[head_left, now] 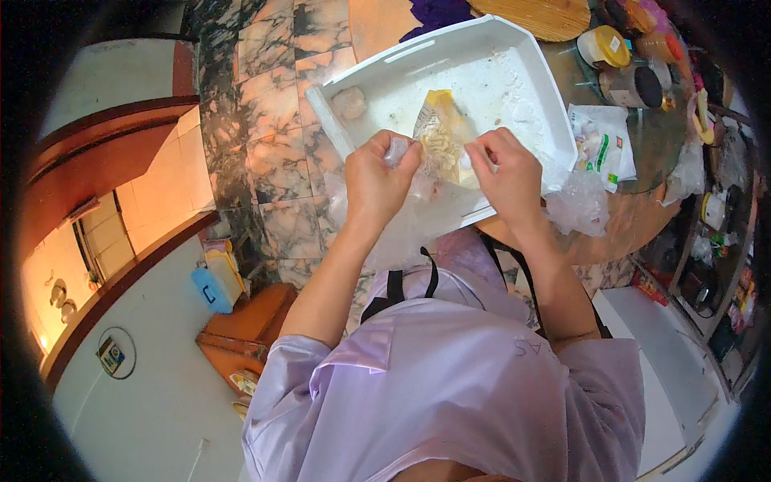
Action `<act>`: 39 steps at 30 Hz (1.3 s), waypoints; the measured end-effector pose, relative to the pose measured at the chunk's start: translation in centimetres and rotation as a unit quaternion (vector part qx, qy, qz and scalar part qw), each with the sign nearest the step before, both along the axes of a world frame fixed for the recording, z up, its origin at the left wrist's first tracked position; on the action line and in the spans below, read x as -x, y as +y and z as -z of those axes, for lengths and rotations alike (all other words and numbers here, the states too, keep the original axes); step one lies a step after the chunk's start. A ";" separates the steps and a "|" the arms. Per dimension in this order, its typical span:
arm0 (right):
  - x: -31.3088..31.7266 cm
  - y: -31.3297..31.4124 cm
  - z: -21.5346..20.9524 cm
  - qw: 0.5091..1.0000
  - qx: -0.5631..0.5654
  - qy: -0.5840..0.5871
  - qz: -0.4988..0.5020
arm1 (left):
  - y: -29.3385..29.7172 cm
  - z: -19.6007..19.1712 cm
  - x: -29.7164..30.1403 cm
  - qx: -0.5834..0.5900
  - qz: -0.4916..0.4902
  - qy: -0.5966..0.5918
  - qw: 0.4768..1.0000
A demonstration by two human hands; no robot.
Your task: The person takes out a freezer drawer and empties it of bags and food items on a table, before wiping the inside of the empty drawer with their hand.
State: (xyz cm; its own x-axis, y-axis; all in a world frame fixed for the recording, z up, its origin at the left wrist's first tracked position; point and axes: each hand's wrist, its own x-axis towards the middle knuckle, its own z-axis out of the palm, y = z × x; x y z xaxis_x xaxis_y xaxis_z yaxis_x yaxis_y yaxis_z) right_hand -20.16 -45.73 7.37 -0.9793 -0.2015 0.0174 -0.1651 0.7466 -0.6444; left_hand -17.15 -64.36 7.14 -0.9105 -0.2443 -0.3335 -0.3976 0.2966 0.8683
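While a rounded pale lump (pixel 349 103) is resting in the left corner of the white tray (pixel 550 88), loose clear plastic (pixel 393 234) is draping over the tray's near left side, looking thin, slack and nearly weightless. Just above it, the left hand (pixel 377 177) is closing thumb and fingers on a bulge of clear film (pixel 396 151); whether that film is belonging to the draped plastic is impossible to tell. Between the two hands, over the tray floor, a yellow-topped packet (pixel 443 136) is standing roughly upright, showing pale contents through its see-through front.

It is probably handling as something light and floppy, its skin giving under the fingers and perhaps sliding if the fingertips are damp or dusty. Its contents are looking small and possibly breakable, so a squeeze across the belly would be risking crushing them; the side edges are offering the safer hold, one pinch on each, with the packet kept above the tray.

At its right edge, the right hand (pixel 511 173) is pinching the packet between thumb and fingertips, a whitish bit showing there too small to identify. Further right, a crumpled clear bag (pixel 580 202) is lying beside the tray, near a white packet (pixel 604 145) with green markings.
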 end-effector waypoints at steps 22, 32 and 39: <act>1.4 4.5 -4.9 0.989 0.130 -0.025 0.063 | -1.7 -1.7 -1.7 -0.081 -0.017 -0.015 0.996; 6.6 18.8 -9.1 0.971 -0.151 0.182 0.036 | -5.9 0.6 -6.4 0.055 -0.029 -0.092 0.994; 7.9 24.2 -0.7 0.955 -0.286 0.072 -0.018 | -5.6 3.9 -7.9 0.102 0.043 -0.104 0.988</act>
